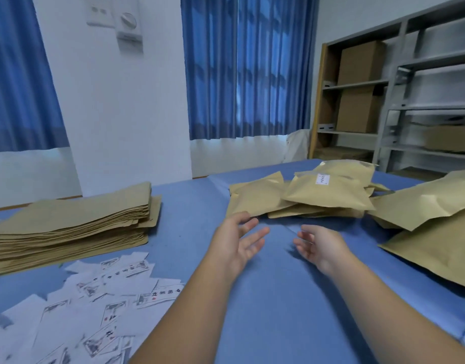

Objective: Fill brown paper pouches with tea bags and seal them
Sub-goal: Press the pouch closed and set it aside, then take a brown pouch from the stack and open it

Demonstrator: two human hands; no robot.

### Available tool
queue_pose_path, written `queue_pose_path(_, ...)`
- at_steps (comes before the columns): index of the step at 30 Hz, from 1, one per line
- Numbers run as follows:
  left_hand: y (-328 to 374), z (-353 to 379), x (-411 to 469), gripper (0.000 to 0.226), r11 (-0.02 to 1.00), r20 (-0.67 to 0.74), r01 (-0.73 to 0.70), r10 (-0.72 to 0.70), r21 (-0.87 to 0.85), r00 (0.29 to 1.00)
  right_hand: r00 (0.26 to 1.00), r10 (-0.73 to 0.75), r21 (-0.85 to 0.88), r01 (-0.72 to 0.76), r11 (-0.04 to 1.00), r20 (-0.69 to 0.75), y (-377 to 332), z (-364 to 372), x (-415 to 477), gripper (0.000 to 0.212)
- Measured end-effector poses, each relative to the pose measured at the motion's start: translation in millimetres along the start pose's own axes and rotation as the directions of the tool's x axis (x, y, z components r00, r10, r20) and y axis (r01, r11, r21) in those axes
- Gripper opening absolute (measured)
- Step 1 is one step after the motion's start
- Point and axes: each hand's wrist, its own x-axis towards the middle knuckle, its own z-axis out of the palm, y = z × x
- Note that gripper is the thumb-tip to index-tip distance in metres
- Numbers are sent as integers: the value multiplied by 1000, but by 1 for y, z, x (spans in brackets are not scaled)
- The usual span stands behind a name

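Nearest: the left forearm point(189, 311) and right forearm point(383, 306) reach forward over the blue table point(273, 332), angling toward each other.
Near left: white printed tea bags point(100, 311) lie in a loose scatter just beside the left forearm. They were probably tipped out there so a hand can scoop them with little reach.
Left side: the left hand point(236, 243) is empty, fingers spread and relaxed, palm turned inward. Its upper fingertips sit at the near corner of the closest filled pouch; I cannot tell whether they touch it.
Right side: the right hand point(318, 248) is loosely cupped, palm facing the other hand, and grasps nothing. It hovers over bare cloth just short of the heap.
Beyond the hands: the filled pouches point(328, 195) are puffed and piled loosely, the top one bearing a small white label. Their plumpness suggests finished work pushed clear of the working patch.
Right edge: larger brown pouches point(436, 248) overlap, near the right hand but apart from it.
Far left: the stack of flat pouches point(74, 222) sits squared up beyond the tea bags, well apart from the left hand. It looks kept neat so one can be peeled off the top.
Judgement: with both hands free, a fresh flat pouch seems to be needed next, and it lies a leftward reach away.
Background: shelving point(410, 82) holds cardboard boxes point(360, 63).
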Motion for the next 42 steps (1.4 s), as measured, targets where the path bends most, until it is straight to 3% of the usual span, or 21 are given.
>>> queue_pose_path(5,33,-47,-34,8,999,-86,-23,27,43,996,979,5,-136,23,990,203,16,70,-33,1)
queue_pose_path(11,85,-138,-91,7,983,-231,-126,154,133,961,848,68,-216,56,975,525,48,169,-96,2)
queue_pose_path(15,119,-217,-138,9,951,-409,-199,284,238,867,736,114,-274,100,956,668,71,227,-135,5)
queue_pose_path(18,138,-281,-174,11,873,-524,-195,433,448,734,680,110,-363,242,900,725,85,263,-154,4)
queue_pose_path(20,142,-320,-191,10,813,-580,-172,528,556,621,676,32,-456,460,762,736,95,288,-161,7)
queue_pose_path(22,139,-350,-199,10,692,-565,-36,618,721,547,633,-81,-543,718,436,770,103,311,-163,15)
queue_pose_path(25,135,-369,-195,16,510,-489,139,659,849,571,461,-121,-471,878,-79,879,112,341,-162,39)
queue_pose_path(27,133,-372,-188,16,469,-454,143,662,871,596,364,-92,-375,887,-269,927,114,359,-157,51)
queue_pose_path(29,131,-371,-183,19,375,-414,207,641,903,646,365,-75,-366,856,-366,928,113,377,-149,66)
queue_pose_path(31,129,-372,-181,22,297,-394,261,623,918,676,400,-64,-391,831,-395,914,106,393,-140,78)
queue_pose_path(35,132,-371,-180,25,299,-406,277,599,913,690,526,-108,-516,738,-435,844,92,411,-116,97)
queue_pose_path(37,133,-370,-180,26,309,-416,282,589,908,693,650,-59,-589,641,-493,757,94,406,-103,90)
queue_pose_path(39,134,-369,-181,27,315,-425,290,584,904,692,719,-8,-593,566,-574,695,102,397,-100,69)
queue_pose_path(42,135,-368,-181,27,306,-429,302,586,903,688,631,-114,-508,491,-708,768,110,394,-110,40)
